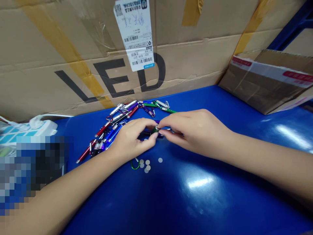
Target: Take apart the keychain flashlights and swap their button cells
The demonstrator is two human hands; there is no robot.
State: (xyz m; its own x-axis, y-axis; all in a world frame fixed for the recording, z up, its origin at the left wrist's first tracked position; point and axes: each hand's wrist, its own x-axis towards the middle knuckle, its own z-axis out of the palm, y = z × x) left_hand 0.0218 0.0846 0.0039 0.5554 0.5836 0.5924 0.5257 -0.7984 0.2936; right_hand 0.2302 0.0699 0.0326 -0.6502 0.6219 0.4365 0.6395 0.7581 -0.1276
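Between thumb and forefinger, my left hand [133,137] grips a small green metal flashlight [155,130], its silvery end facing up and right. My right hand [195,130] pinches at that end; whatever lies between its fingertips is too small to make out. Behind and left of my hands lies a pile of slim keychain flashlights [113,125] in red, blue, purple, silver and green, several with clips. A green carabiner clip [135,164] pokes out below my left hand. Several small round grey discs [147,162] lie flat on the table in front of it.
A large cardboard box [190,62] marked LED stands along the back of the blue table [210,205]. An open smaller carton [264,81] is at the right. On the left sit a white power strip [46,127] with a cable and a pixelated area.
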